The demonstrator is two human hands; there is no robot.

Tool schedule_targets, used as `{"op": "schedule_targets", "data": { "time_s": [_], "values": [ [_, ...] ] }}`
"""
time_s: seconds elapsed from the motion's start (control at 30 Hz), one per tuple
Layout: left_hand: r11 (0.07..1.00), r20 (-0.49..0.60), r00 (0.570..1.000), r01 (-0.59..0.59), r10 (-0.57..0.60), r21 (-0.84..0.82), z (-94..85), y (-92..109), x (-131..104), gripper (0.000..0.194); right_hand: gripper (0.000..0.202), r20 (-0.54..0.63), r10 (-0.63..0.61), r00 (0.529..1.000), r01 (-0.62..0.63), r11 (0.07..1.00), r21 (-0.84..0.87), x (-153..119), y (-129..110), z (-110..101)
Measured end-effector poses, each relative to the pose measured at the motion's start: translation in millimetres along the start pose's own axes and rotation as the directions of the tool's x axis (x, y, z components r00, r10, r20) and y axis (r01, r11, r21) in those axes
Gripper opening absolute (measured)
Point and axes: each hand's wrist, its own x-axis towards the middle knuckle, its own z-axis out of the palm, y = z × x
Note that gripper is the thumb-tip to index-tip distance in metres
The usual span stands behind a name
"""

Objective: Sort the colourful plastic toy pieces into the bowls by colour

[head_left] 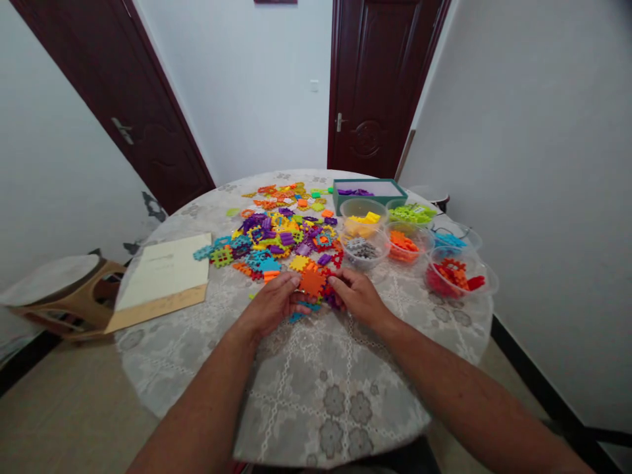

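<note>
Between my two hands is an orange gear-shaped plastic piece [313, 282], held up by its toothed edges in front of the pile. My left hand [276, 301] pinches its left side with thumb and fingers. On its right side, my right hand [356, 295] grips the edge. Blue pieces [297, 316] lie on the table just below the held piece. Right behind it rests a yellow toothed piece [299, 263], at the near side of a mixed heap of interlocking pieces [276, 240] in purple, yellow, blue and orange.
Clear bowls hold sorted pieces: yellow [363, 222], grey [363, 250], orange [402, 245], green [411, 212], blue [450, 238] and red [457, 276]. Behind them stands a green box [340, 201] with purple pieces. An open paper folder [165, 270] lies at left; a wooden stool [64, 289] stands beyond the table.
</note>
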Motion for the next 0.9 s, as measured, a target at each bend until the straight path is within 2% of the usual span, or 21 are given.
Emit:
{"op": "schedule_targets", "data": {
  "time_s": [0.1, 0.27, 0.37, 0.43, 0.5, 0.6, 0.67, 0.73, 0.8, 0.87, 0.9],
  "values": [
    [0.995, -0.011, 1.000, -0.001, 0.002, 0.102, 3.0, -1, -1, 0.032, 0.032, 0.073, 0.057, 0.996, -0.064, 0.993, 0.098, -3, -2, 2],
    [0.976, -0.015, 0.999, -0.032, 0.036, 0.213, 10.9, 3, -2, 0.035, 0.033, 0.199, 0.022, 0.980, -0.064, 0.977, 0.205, -6, -7, 1],
    [0.963, -0.012, 0.999, -0.039, 0.044, 0.268, 12.9, 5, 0, 0.036, 0.025, 0.211, 0.029, 0.977, -0.058, 0.990, 0.131, -6, -7, 1],
    [0.942, -0.065, 0.995, -0.046, 0.072, 0.331, 12.0, 4, 2, 0.038, 0.021, 0.203, 0.021, 0.979, -0.026, 0.999, 0.024, -5, -9, -2],
    [0.901, -0.129, 0.985, -0.052, 0.118, 0.430, 9.2, 4, 4, 0.040, 0.022, 0.157, -0.042, 0.987, 0.057, 0.994, -0.096, -4, -15, -11],
    [0.828, -0.140, 0.973, -0.078, 0.185, 0.555, 3.0, 4, 7, 0.040, 0.032, 0.012, -0.209, 0.978, 0.203, 0.931, -0.304, -7, -34, -42],
    [0.767, -0.115, 0.966, -0.107, 0.230, 0.632, -0.2, 5, 7, 0.039, 0.033, -0.118, -0.308, 0.944, 0.223, 0.861, -0.458, -14, -49, -73],
    [0.704, -0.102, 0.959, -0.119, 0.264, 0.700, -1.6, 6, 6, 0.038, 0.034, -0.245, -0.377, 0.893, 0.168, 0.785, -0.597, -24, -60, -110],
    [0.657, -0.107, 0.954, -0.109, 0.279, 0.746, -1.9, 6, 5, 0.036, 0.033, -0.322, -0.405, 0.856, 0.069, 0.707, -0.704, -33, -65, -149],
    [0.634, -0.108, 0.954, -0.100, 0.281, 0.766, -2.1, 6, 5, 0.034, 0.032, -0.357, -0.385, 0.851, -0.051, 0.616, -0.786, -40, -63, -186],
    [0.628, -0.102, 0.955, -0.101, 0.279, 0.771, -2.4, 6, 5, 0.033, 0.030, -0.358, -0.356, 0.863, -0.106, 0.565, -0.818, -42, -61, -203]
  ]
}}
